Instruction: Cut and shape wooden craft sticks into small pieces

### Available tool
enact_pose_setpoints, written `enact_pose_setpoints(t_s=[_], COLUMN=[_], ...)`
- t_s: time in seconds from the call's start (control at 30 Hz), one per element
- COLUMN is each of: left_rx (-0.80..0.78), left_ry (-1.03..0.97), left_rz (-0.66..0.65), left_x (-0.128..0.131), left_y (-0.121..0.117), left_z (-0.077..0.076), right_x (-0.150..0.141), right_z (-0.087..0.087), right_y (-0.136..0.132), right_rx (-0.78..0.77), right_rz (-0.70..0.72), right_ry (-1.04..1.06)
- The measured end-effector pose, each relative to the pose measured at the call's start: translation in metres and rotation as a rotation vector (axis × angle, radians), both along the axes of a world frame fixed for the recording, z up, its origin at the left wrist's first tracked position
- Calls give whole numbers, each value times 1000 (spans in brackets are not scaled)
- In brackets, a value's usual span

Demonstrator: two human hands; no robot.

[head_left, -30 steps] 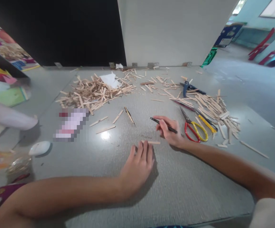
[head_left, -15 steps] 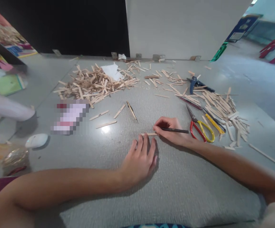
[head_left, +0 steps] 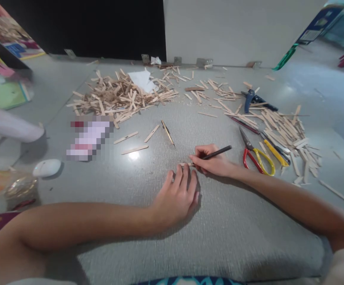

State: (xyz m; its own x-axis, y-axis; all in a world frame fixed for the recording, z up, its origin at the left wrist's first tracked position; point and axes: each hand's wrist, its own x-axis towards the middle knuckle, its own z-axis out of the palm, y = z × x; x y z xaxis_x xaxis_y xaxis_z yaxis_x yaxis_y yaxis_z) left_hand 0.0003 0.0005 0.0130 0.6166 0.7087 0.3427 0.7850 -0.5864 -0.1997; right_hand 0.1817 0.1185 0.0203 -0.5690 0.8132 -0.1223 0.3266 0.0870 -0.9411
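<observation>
A short wooden craft stick (head_left: 182,164) lies flat on the grey table between my hands. My left hand (head_left: 176,194) rests with its fingers spread, the fingertips against the stick's near edge. From the other side my right hand (head_left: 211,160) pinches a slim black pen (head_left: 219,152), its back end pointing up to the right. The pen's tip is hidden by my fingers, close to the stick's right end. Beyond my hands lie a gold-coloured pointed tool (head_left: 168,133) and three loose craft sticks, one of them the nearest flat stick (head_left: 135,150).
A heap of craft sticks (head_left: 121,97) lies at the back left, with white paper (head_left: 143,81) on it. To the right are scissors (head_left: 256,156), a yellow cutter (head_left: 275,152), a blue-handled tool (head_left: 249,101) and more sticks. A white mouse (head_left: 47,168) sits left.
My right hand has tilted the pen, so its back end now points higher. Its fingers have come slightly nearer my left fingertips. My left hand stays at the stick. The view has shifted slightly.
</observation>
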Motion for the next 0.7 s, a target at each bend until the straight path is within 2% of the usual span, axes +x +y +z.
enact_pose_setpoints(t_s=[0.27,0.4,0.57,0.7], left_rx=[73,58,-9,28], left_ry=[-54,-24,1,12], left_rz=[-42,-49,-55,-58], left_x=[-2,-4,-6,-4], left_y=[1,1,2,3], left_z=[-6,-7,-6,-6], right_x=[1,2,3,3], right_z=[-1,-2,1,3], right_y=[-2,-4,-5,-4], right_rx=[125,169,177,171], right_rz=[36,39,46,46], right_ry=[-55,-64,-73,-98])
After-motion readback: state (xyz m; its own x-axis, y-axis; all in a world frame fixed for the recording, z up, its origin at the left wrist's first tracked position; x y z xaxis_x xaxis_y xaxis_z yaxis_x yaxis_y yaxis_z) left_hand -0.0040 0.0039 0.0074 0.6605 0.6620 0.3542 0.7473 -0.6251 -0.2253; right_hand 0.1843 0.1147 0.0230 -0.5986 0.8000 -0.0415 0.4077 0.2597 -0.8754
